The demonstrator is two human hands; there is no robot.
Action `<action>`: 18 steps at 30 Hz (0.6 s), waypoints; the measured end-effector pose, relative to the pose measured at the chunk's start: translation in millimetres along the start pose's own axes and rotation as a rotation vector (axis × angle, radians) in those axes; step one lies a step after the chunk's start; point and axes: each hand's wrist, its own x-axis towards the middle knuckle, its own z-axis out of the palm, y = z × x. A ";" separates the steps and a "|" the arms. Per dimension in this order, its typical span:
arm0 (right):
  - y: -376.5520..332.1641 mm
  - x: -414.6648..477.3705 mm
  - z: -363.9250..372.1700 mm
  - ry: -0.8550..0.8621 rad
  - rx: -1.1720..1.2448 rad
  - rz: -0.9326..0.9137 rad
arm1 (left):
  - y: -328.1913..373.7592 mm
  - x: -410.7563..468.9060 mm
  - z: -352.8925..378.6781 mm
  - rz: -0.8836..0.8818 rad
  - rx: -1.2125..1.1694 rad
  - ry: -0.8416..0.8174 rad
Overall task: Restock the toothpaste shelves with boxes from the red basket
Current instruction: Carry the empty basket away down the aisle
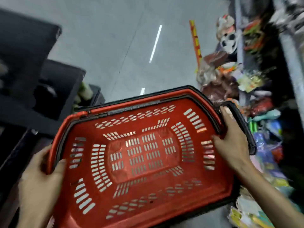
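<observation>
Right of me a white plastic skull mask (228, 42) hangs among blurred colourful packets (250, 83), black shelf units (24, 63) stand left, glossy grey floor (107, 38) between.

- You're holding one red basket (218, 183).
- Two hands on it: your left hand (41, 175), your right hand (233, 145).
- One white skull mask (228, 41) at your right.

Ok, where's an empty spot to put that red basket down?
The grey floor ahead is bare, between the dark shelves on the left and the rack of masks and packets on the right. That rack is crammed. The red basket itself holds nothing; the left hand and right hand grip its rim.
</observation>
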 end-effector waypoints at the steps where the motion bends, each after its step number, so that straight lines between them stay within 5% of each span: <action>1: 1.4 16.7 -20.8 0.028 0.025 0.013 | 31.8 8.1 6.1 0.018 -0.005 -0.019; 8: -20.4 115.4 -109.8 0.115 0.065 0.118 | 209.4 68.1 48.6 0.221 -0.077 -0.096; 18: -49.5 250.4 -122.9 0.175 0.084 0.234 | 339.4 178.3 122.6 0.325 -0.120 -0.189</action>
